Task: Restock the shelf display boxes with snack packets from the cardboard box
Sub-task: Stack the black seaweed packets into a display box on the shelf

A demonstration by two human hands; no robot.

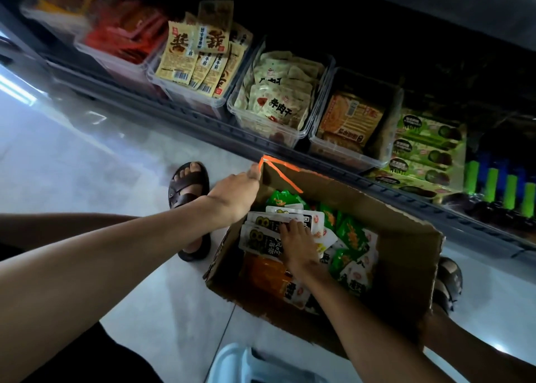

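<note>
Down inside the cardboard box (406, 255), keeps nothing loose: has the right grip (295, 239) laid over a fanned stack of black-and-white packets (258, 233), fingers (290, 225) bent across the top one toward its far edge, thumb hidden. Reads as a gathering hold rather than a flat press, though cannot confirm anything caught from below. Seems to set the stack's long side crosswise to the right forearm, so would likely need the fan squared up before lifting.

Just right of that grip, finds green packets (351, 234); under the wrist, orange packets (261, 272).

Pinches the box corner nearest the shelf with the left grip (236, 197), right at the orange tape (280, 178), steadying the box on the floor (116, 165). Leaves the right grip as the nearer one, already on the goods.

Up and ahead, past the far wall of the box, meets the shelf edge (203, 123) with its row of clear display boxes (356, 156). Calls for a lift straight up, then forward over that wall. Cannot tell which display box takes these packets; shows no matching black-and-white ones up there.
</note>
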